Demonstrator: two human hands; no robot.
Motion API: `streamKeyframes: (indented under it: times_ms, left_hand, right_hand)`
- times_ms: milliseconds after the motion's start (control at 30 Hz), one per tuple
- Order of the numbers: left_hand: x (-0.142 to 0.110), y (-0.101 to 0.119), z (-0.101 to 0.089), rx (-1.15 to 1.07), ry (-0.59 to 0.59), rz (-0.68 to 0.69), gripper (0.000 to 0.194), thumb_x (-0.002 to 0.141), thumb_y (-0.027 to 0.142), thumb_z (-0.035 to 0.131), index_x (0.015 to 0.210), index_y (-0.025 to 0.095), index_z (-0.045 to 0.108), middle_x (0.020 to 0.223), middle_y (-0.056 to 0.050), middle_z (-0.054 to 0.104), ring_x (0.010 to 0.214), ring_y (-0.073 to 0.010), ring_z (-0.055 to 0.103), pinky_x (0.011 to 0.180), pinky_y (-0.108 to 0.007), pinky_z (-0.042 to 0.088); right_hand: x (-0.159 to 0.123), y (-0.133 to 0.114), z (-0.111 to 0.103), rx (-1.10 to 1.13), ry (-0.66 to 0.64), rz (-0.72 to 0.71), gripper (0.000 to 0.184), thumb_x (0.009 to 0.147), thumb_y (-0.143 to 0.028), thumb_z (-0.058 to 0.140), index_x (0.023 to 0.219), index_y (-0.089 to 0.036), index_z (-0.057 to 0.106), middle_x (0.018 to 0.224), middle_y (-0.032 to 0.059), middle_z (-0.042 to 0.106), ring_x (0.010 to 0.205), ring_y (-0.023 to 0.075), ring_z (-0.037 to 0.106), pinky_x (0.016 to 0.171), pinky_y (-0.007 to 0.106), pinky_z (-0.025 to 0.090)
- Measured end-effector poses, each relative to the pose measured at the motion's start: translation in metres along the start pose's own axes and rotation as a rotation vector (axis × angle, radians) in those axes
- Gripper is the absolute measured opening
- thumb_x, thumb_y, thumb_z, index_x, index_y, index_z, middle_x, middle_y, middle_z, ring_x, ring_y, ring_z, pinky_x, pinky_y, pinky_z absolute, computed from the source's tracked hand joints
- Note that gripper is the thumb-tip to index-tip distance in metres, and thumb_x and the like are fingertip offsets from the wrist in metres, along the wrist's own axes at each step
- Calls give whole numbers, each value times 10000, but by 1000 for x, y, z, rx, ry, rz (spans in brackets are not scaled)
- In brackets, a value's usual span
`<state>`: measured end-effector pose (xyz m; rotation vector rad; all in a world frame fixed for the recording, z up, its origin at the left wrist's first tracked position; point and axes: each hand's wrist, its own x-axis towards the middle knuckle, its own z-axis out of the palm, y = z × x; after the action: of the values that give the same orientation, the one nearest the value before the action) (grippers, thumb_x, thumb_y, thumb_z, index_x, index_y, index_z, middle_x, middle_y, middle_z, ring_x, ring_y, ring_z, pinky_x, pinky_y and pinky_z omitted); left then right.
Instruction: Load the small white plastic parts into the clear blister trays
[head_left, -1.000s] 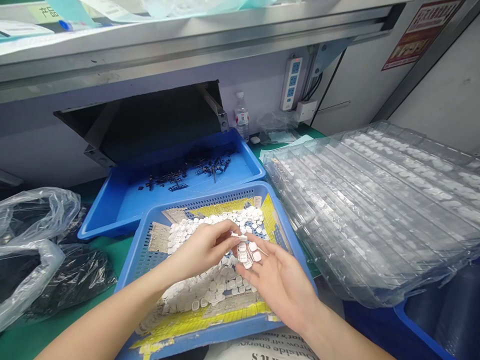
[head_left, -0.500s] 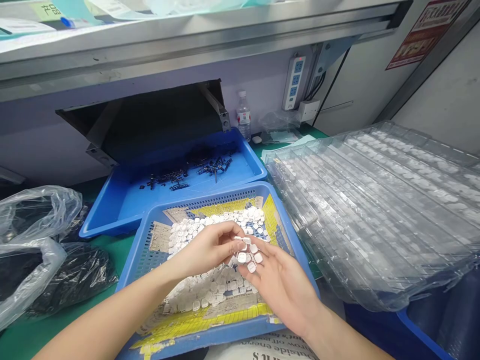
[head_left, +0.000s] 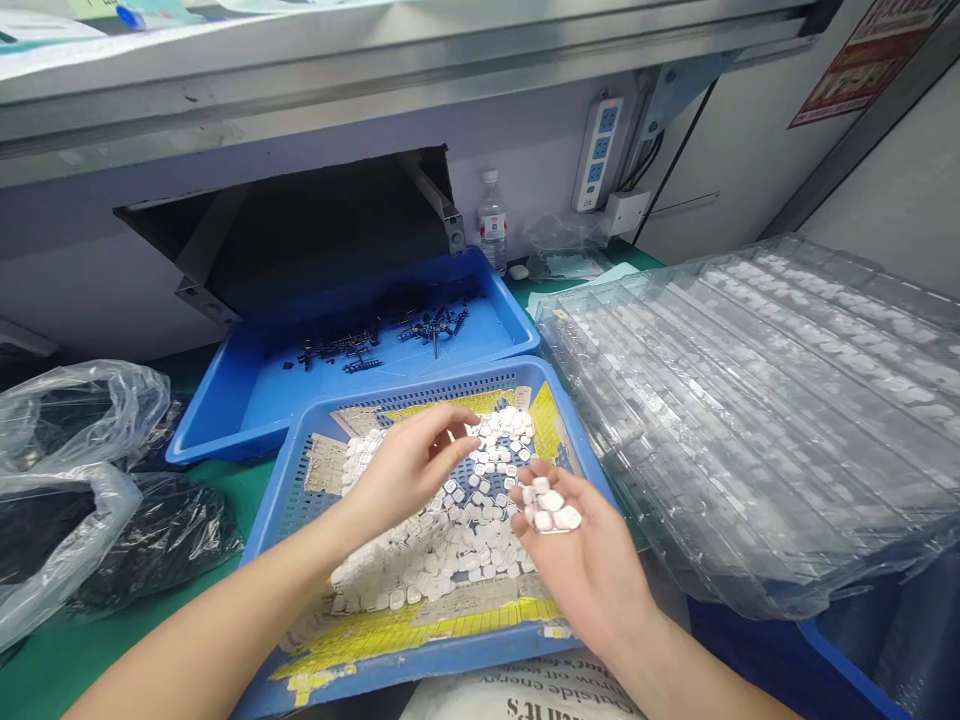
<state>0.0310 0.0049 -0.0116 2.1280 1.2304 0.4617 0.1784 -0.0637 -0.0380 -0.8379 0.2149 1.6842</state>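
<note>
Right hand (head_left: 596,565), palm up, white pieces (head_left: 553,501) resting on fingers

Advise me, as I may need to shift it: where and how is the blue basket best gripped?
Probably grip the blue basket two-handed by its left rim and right rim, from above: they are raised, opposite edges. Clear trays crowd the right side; loose white pieces inside call for keeping it level.
</note>
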Motion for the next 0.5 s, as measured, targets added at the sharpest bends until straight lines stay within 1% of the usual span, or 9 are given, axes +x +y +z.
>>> streamKeyframes:
  times_ms: [33, 100, 167, 200, 233, 267, 367, 433, 500]
  left_hand:
    - [2, -6, 2, 86, -39, 2, 182, 837, 280, 447, 953, 162, 523, 789, -36, 562, 643, -138, 512, 575, -251, 403]
    - [3, -18, 15, 232, -246, 70, 251, 783, 272, 544, 1004, 159, 510, 877, -69, 544, 745, -182, 517, 621, -281, 413]
    - [1, -27, 35, 343, -446, 199, 481, 667, 297, 676, 1090, 188, 473, 1004, -104, 497, 862, -241, 483, 675, -324, 415]
    - [-1, -30, 46, 390, -490, 257, 570, 610, 311, 720, 1107, 207, 461, 1057, -112, 467, 901, -267, 455, 697, -349, 410]
    - [-4, -32, 57, 430, -495, 294, 604, 576, 314, 739, 1103, 220, 460, 1086, -112, 446, 918, -284, 429, 713, -369, 403]
    - [-7, -33, 67, 456, -480, 312, 582, 572, 307, 734, 1083, 225, 467, 1096, -109, 433, 918, -288, 412, 724, -385, 394]
    - [-16, -34, 88, 362, -445, 281, 328, 652, 194, 622, 957, 196, 503, 1010, -87, 456, 903, -269, 387, 751, -386, 367]
    - [-18, -32, 93, 232, -471, 240, 193, 689, 133, 542, 871, 183, 506, 947, -67, 474, 884, -240, 396, 742, -346, 363]
    - [-16, -30, 92, 132, -492, 200, 113, 725, 120, 493, 821, 179, 493, 872, -37, 491, 814, -191, 426, 692, -285, 369]
  right_hand:
    - [-1, -1, -1, 24, 16, -34, 82, 694, -207, 567, 650, -150, 607, 690, 21, 575, 591, 102, 532, 477, 193, 415]
    - [-3, -3, -1, 55, -4, -68, 114, 684, -203, 568, 586, -145, 581, 602, 2, 540, 486, 74, 480, 404, 166, 372]
    - [-5, -5, -2, 55, -37, -73, 111, 683, -204, 560, 594, -141, 580, 580, -2, 531, 423, 55, 430, 355, 152, 330]
    - [-6, -5, -2, 47, -44, -73, 99, 684, -205, 556, 615, -140, 587, 586, 0, 537, 404, 49, 410, 342, 149, 317]
    - [-7, -5, -2, 38, -45, -75, 90, 686, -206, 553, 638, -141, 592, 597, 2, 545, 392, 44, 397, 335, 147, 311]
    - [-7, -5, -2, 28, -44, -75, 83, 688, -203, 550, 657, -142, 596, 610, 4, 555, 385, 41, 389, 330, 146, 306]
    - [-7, -5, -3, -1, -30, -78, 68, 687, -183, 550, 701, -144, 604, 676, 22, 591, 391, 38, 393, 331, 144, 306]
    - [-6, -4, -3, -23, -23, -90, 74, 677, -173, 557, 724, -145, 607, 740, 34, 605, 412, 40, 412, 338, 146, 315]
    - [-6, -3, -4, -46, -27, -121, 84, 665, -177, 569, 733, -146, 607, 776, 35, 600, 441, 46, 431, 347, 149, 324]
